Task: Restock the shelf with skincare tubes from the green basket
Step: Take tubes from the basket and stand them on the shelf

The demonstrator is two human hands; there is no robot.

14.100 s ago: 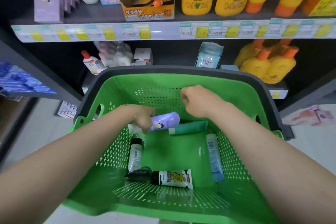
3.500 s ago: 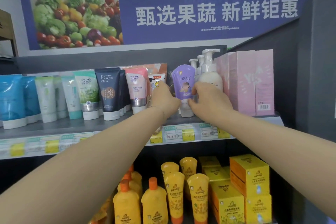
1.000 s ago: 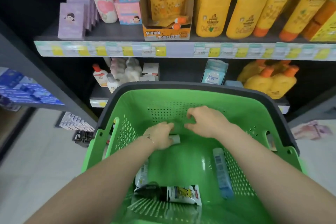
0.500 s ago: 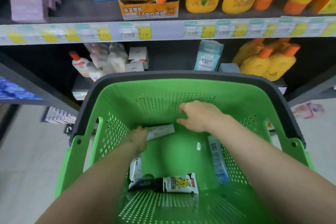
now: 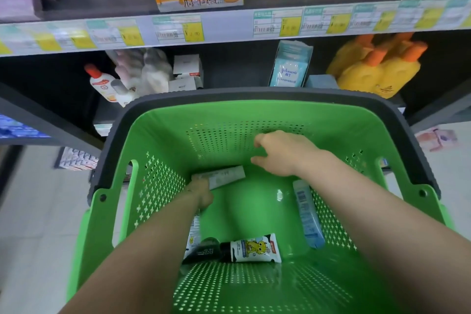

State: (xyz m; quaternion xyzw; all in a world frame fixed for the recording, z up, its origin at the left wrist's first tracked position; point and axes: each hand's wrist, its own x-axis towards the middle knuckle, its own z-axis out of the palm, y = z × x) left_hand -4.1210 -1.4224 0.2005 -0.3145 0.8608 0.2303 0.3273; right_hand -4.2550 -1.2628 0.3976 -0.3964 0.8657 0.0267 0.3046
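- Pale grey-green skincare tube (image 5: 224, 177): lies nearly level, low in the far left part of the basket. Its near end is in the left hand and its far end points right. Whether it touches the basket floor cannot be told.
- Left hand (image 5: 202, 192): reaches down into the basket and grips the tube's near end. The fingertips are hidden.
- Right hand (image 5: 283, 154): hovers near the basket's far wall, just right of the tube and apart from it. Its fingers are loosely curled and hold nothing.
- Green perforated plastic basket with a dark grey rim (image 5: 331, 120): stands in front of the shelving.
- Other items on the basket floor:
  - light blue tube (image 5: 308, 219), along the right wall
  - white tube with a yellow cartoon print and black cap (image 5: 252, 248), at the near side
  - dark tube (image 5: 201, 252), just left of the white tube's cap
- Shelving behind:
  - yellow bottles with orange caps (image 5: 377, 71)
  - pale blue packet (image 5: 290, 69)
  - strip of price labels (image 5: 229, 28)
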